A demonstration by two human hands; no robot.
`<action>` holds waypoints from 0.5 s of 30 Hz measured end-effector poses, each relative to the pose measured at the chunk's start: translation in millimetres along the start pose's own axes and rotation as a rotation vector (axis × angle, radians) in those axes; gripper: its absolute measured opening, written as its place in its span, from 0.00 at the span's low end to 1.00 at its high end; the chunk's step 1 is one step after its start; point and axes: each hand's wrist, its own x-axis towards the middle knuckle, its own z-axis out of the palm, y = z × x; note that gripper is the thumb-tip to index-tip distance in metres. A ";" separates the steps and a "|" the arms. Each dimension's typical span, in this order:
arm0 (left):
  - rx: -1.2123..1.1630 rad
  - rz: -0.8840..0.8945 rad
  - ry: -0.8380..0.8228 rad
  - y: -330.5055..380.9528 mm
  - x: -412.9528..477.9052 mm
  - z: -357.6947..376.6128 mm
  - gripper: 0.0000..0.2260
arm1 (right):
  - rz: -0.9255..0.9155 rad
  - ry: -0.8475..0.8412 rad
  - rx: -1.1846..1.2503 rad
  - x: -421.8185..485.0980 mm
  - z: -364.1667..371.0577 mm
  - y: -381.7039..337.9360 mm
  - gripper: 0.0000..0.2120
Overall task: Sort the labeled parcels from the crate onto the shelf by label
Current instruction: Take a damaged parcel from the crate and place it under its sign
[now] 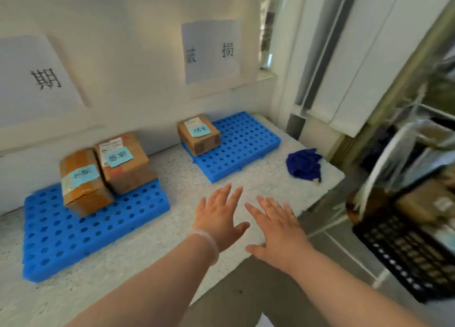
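Two brown parcels with blue labels sit side by side on the left blue perforated pallet (73, 240): the front parcel (83, 181) and the back parcel (124, 161). A smaller labeled parcel (198, 133) sits at the back corner of the right blue pallet (241, 149). My left hand (219, 216) and my right hand (275, 230) are held out flat over the speckled shelf (187, 179), fingers spread, holding nothing. At the right, blurred, stands a black crate (406, 252) with brown parcels (423, 203) inside.
Two paper signs with printed characters hang on the wall, the left sign (37, 80) above the left pallet and the right sign (211, 51) above the right one. A crumpled blue cloth (304, 163) lies near the shelf's right edge. A metal rack frame stands at the right.
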 end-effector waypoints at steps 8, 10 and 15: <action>-0.075 0.380 -0.006 234.4 18.2 43.0 0.39 | 0.398 0.118 0.027 -164.6 -14.7 158.3 0.44; -0.082 0.458 -0.013 274.8 15.1 53.0 0.39 | 0.472 0.144 0.046 -196.4 -15.1 182.4 0.43; -0.058 0.608 -0.041 349.4 18.9 67.5 0.39 | 0.627 0.193 0.094 -248.5 -15.6 226.4 0.42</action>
